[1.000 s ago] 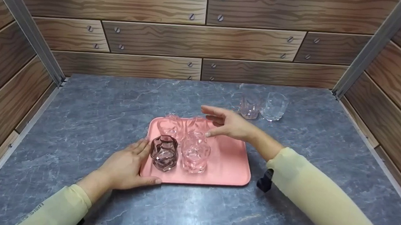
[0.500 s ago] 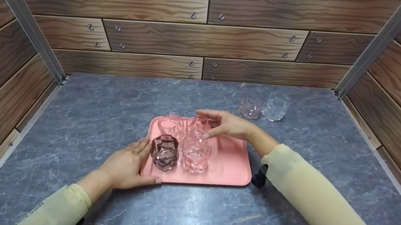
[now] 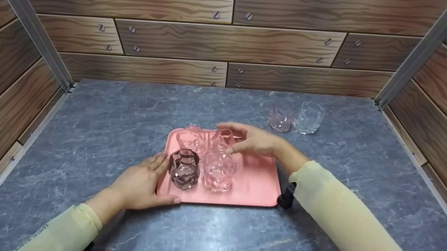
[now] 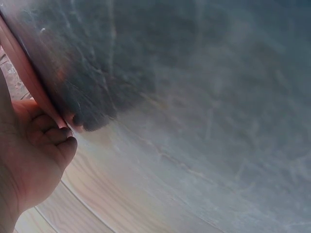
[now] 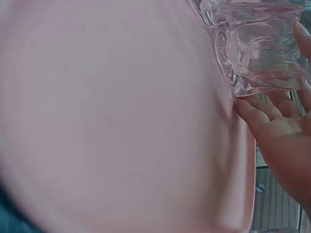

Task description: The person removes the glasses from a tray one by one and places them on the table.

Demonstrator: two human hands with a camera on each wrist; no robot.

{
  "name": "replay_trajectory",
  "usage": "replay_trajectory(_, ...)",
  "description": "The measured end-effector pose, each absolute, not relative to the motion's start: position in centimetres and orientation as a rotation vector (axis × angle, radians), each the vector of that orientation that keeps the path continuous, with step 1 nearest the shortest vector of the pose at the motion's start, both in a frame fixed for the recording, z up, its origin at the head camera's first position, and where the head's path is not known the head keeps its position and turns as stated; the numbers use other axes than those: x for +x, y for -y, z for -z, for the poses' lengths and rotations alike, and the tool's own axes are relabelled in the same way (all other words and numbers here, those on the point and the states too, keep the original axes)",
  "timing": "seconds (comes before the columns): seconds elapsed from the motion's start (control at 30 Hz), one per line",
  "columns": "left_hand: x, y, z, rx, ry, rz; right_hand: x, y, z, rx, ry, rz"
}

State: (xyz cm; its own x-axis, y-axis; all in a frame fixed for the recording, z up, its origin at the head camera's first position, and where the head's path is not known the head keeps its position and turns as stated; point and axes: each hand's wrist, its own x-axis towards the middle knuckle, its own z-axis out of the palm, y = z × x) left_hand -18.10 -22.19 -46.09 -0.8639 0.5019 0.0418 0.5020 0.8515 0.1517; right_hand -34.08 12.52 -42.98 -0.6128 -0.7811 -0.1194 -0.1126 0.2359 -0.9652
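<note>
A pink tray carries several faceted drinking glasses. The dark tinted glass stands at its front left, with a clear glass to its right. Behind them are another clear glass at the back left and a glass beside my right hand. That hand has its thumb on the near side and its fingers on the far side, holding this back glass; the right wrist view shows fingertips at its base. My left hand rests against the tray's front left corner, fingers along the side and thumb along the front edge.
Two more glasses stand on the grey marbled table behind the right hand: a faintly pink glass and a clear glass. Wood-patterned walls enclose the table at the back and both sides.
My right hand has shifted slightly left, and its thumb and fingers have come in around the back glass. The left hand and the tray have stayed in place.
</note>
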Motion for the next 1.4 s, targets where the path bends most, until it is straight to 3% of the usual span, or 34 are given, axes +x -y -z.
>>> replay_trajectory(0.73,-18.2,22.0,46.0,-0.837,3.02,0.246,-33.2,-12.4,43.0,-0.808,-1.905,1.559)
replay_trajectory(1.4,-18.1,22.1,45.9,-0.829,3.019,0.239,-33.5,-17.7,40.3,-0.837,-2.019,1.68)
